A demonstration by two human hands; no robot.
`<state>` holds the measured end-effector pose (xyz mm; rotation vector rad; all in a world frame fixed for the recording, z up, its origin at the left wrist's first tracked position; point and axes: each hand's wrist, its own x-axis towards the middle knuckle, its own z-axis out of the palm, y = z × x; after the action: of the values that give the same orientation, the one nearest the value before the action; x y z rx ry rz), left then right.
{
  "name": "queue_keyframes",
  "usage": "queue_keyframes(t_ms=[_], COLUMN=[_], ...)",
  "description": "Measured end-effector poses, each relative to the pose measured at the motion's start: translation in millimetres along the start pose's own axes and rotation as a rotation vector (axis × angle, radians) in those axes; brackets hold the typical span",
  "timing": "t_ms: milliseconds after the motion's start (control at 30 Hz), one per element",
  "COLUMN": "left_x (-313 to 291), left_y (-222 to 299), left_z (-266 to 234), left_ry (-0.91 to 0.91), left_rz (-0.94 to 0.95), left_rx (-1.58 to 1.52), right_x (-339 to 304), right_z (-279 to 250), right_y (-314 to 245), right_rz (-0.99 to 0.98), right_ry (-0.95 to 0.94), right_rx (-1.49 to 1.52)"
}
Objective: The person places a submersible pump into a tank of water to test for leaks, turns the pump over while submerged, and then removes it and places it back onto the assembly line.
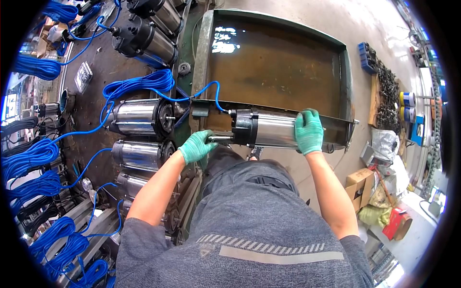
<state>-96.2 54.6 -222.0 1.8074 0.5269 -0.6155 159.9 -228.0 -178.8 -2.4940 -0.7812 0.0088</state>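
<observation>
A pump with a polished steel barrel and a black end lies sideways across the near edge of the metal tank. My right hand, in a green glove, is wrapped over the barrel's right end. At the black end on the left, a short shiny metal pipe sticks out. Gloved fingers of my left hand are closed round the pipe's outer end. A blue cable leaves the top of the black end and runs left to a coil on the bench.
Brownish liquid fills the tank. On the dark bench at the left stand several steel pumps with blue cable coils. On the right are a cardboard box, a blue crate and a pile of dark small parts.
</observation>
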Motion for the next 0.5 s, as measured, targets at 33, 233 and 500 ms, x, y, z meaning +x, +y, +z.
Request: queue_keyframes(t_ms=[33, 233, 500], left_x=[1.0, -5.3, 6.8], left_y=[2.2, -12.6, -19.0], left_z=[-0.5, 15.8, 15.4], left_ry=[-0.02, 0.102, 0.117], left_rz=[-0.065, 0.008, 0.106], left_rx=[0.153, -0.408, 0.04], right_x=[0.2, -0.1, 0.7], right_z=[-0.4, -0.9, -0.9], right_y=[-1.4, 0.2, 0.4], right_rz=[-0.001, 0.0, 0.0], right_ry=[-0.001, -0.005, -0.008], right_rx=[0.001, 0.0, -0.013])
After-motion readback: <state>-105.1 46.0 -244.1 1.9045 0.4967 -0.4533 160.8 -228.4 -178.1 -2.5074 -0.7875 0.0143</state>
